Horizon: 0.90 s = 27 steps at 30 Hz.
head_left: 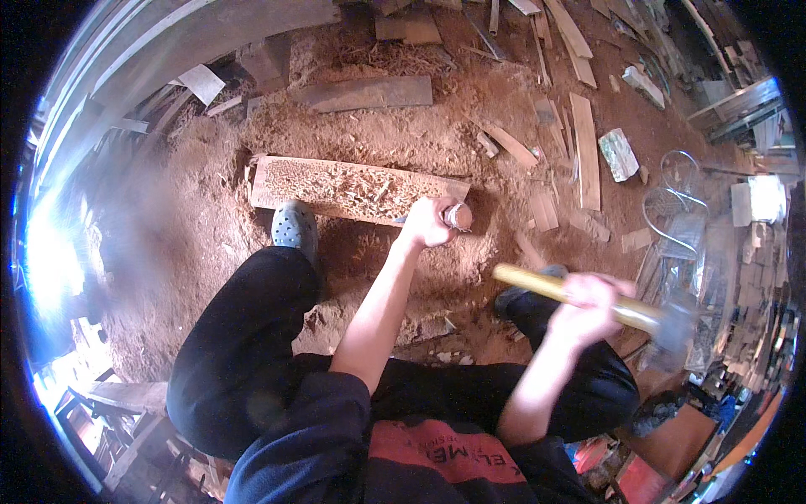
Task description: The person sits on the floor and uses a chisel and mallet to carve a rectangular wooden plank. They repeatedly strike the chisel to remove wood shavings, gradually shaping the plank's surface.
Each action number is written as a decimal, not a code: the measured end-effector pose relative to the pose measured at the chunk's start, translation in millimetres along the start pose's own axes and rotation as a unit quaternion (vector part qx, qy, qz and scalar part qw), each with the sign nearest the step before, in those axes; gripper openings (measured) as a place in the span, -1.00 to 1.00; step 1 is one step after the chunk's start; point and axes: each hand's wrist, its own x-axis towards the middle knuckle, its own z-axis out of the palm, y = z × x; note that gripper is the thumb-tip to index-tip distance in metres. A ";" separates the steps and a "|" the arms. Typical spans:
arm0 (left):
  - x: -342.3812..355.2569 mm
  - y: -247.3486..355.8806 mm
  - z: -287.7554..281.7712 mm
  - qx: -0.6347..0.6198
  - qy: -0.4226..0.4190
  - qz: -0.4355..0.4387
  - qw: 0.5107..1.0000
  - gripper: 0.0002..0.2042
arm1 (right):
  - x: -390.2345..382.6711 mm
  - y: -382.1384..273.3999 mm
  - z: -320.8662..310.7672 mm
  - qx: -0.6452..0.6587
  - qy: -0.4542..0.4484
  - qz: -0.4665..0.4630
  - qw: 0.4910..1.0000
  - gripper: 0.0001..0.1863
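Observation:
A thick wooden board (315, 182) lies on the ground in front of me, its top gouged all over and strewn with chips. Around a chisel (458, 217) my left hand (427, 222) is closed at the board's near right edge. The round wooden handle end points up toward me, and most of the blade is hidden by the hand. Off to the right, apart from the board, my right hand (585, 308) grips a hammer (527, 281) by its yellow handle. The hammer's grey head (673, 326) is smeared by motion.
My left foot, in a grey clog (294, 225), rests against the board's near edge. Beyond it lies a dark plank (361, 93). Scrap wood strips (585, 151), a pale block (618, 155) and a bent metal frame (672, 206) are on the right.

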 end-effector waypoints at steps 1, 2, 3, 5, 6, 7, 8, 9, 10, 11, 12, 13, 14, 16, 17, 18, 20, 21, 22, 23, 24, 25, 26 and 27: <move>0.0 -0.1 0.2 0.003 0.004 0.007 1.000 -0.66 | -20.5 24.1 2.6 -0.077 -0.013 0.029 0.997 -0.85; 2.7 4.0 -0.2 -0.009 -0.020 -0.012 1.000 -0.66 | -28.3 72.3 -25.0 -0.333 -0.138 0.075 0.930 -0.90; 4.1 10.3 3.2 -0.027 -0.055 -0.030 0.998 -0.66 | -37.3 98.8 -25.5 -0.565 -0.279 0.226 0.743 -0.82; -0.3 7.2 -8.0 -0.017 -0.062 -0.026 0.998 -0.67 | -37.0 110.6 -12.6 -0.549 -0.274 0.173 0.770 -0.76; -7.6 1.1 -3.7 0.002 -0.038 -0.004 0.999 -0.67 | -26.6 102.0 -18.7 -0.505 -0.241 0.191 0.807 -0.78; -9.3 -5.9 -0.8 0.021 -0.014 0.017 1.000 -0.68 | -17.7 96.4 -20.2 -0.458 -0.207 0.209 0.839 -0.80; -10.7 -6.3 1.5 0.017 -0.017 -0.016 1.000 -0.67 | -14.4 54.3 -2.0 -0.340 -0.216 0.277 0.873 -0.85; -8.1 -4.0 2.1 0.009 -0.019 -0.008 1.000 -0.67 | -9.2 30.8 -1.8 -0.284 -0.184 0.283 0.897 -0.84; -7.3 -4.9 0.7 0.002 -0.016 -0.005 1.000 -0.67 | -7.8 3.6 7.9 -0.249 -0.159 0.254 0.921 -0.83; -9.8 -4.5 2.3 -0.008 -0.018 -0.003 1.000 -0.67 | -6.4 -14.1 9.9 -0.169 -0.143 0.193 0.956 -0.82; -9.7 -2.8 1.1 -0.004 -0.025 -0.021 0.999 -0.66 | -3.4 -23.5 10.6 -0.125 -0.142 0.133 0.973 -0.81; -13.1 -0.5 1.0 -0.009 -0.027 -0.024 0.999 -0.67 | -1.1 -31.4 13.0 -0.072 -0.169 0.077 0.980 -0.82; -12.3 2.8 1.3 -0.013 -0.031 -0.021 0.999 -0.68 | -4.9 -26.7 14.2 -0.041 -0.123 0.060 0.990 -0.82; -9.0 9.9 4.3 -0.008 -0.028 -0.011 1.000 -0.70 | -23.0 15.8 9.9 -0.081 -0.053 0.007 0.995 -0.85; -6.9 8.8 6.0 -0.009 -0.031 -0.016 0.999 -0.70 | -36.0 53.7 -5.3 -0.117 -0.071 0.105 0.985 -0.87; -4.9 5.1 11.2 -0.008 -0.037 -0.019 0.999 -0.70 | -42.1 112.3 -46.3 -0.393 -0.187 0.148 0.888 -0.90; -4.2 -1.7 9.3 0.005 -0.003 -0.013 1.000 -0.68 | -43.1 127.0 -26.4 -0.444 -0.261 0.302 0.802 -0.85; -8.9 -6.0 8.4 0.009 0.017 0.002 1.000 -0.66 | -43.6 123.2 -30.2 -0.359 -0.201 0.332 0.849 -0.84; -6.2 -8.8 5.9 0.016 0.013 0.002 1.000 -0.65 | -41.5 120.6 -31.0 -0.324 -0.177 0.357 0.858 -0.84; -9.8 -5.6 8.5 0.016 0.004 -0.006 1.000 -0.64 | -40.1 114.8 -36.8 -0.297 -0.149 0.386 0.860 -0.83; -12.0 -4.6 9.9 0.006 0.006 -0.008 1.000 -0.65 | -38.8 120.9 -44.1 -0.243 -0.148 0.409 0.867 -0.84; -13.6 -3.4 10.3 -0.003 0.009 -0.011 1.000 -0.65 | -41.2 127.2 -51.7 -0.266 -0.152 0.416 0.856 -0.87; -10.0 -3.7 5.5 -0.008 0.014 -0.010 1.000 -0.66 | -43.2 135.4 -54.2 -0.283 -0.159 0.420 0.848 -0.90; -10.3 -3.7 4.8 -0.038 0.017 -0.024 0.999 -0.66 | -44.6 143.7 -61.3 -0.303 -0.161 0.424 0.838 -0.92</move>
